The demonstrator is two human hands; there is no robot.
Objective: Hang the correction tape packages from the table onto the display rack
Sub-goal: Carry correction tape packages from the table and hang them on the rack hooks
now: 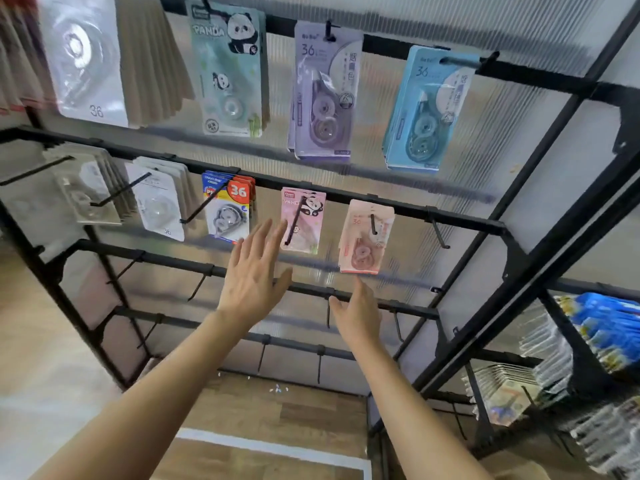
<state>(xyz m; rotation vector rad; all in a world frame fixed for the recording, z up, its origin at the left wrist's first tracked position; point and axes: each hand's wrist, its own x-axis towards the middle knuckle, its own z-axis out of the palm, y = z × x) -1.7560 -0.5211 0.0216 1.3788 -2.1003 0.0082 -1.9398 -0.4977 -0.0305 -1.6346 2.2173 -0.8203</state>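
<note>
Caught with nothing in hand: left grip (256,271) spread wide, fingers straight, raised just in front of the pink panda package (303,220); right grip (356,313) loosely spread too, held just under the peach correction tape package (363,237), pinching nothing. Hanging on the display rack (467,221): those two on the second rail, toward its right end, with the green panda package (228,71), purple package (323,91) and blue package (424,109) along the top rail. No counter in view, so no count possible of packages left there. Probably between hangs, judging by the bare palms. Main risk: brushing the peach correction tape package from below with the right fingertips, lifting it along its hook (373,223) and sliding the stack toward the tip; looks a little skewed as is. Similar danger on the left: snagging a finger on the long hook in front of the pink panda package and swinging it loose. Also worth minding the bare hook (440,233) near the rail's right end, jutting out close to the right wrist's likely path back.
</note>
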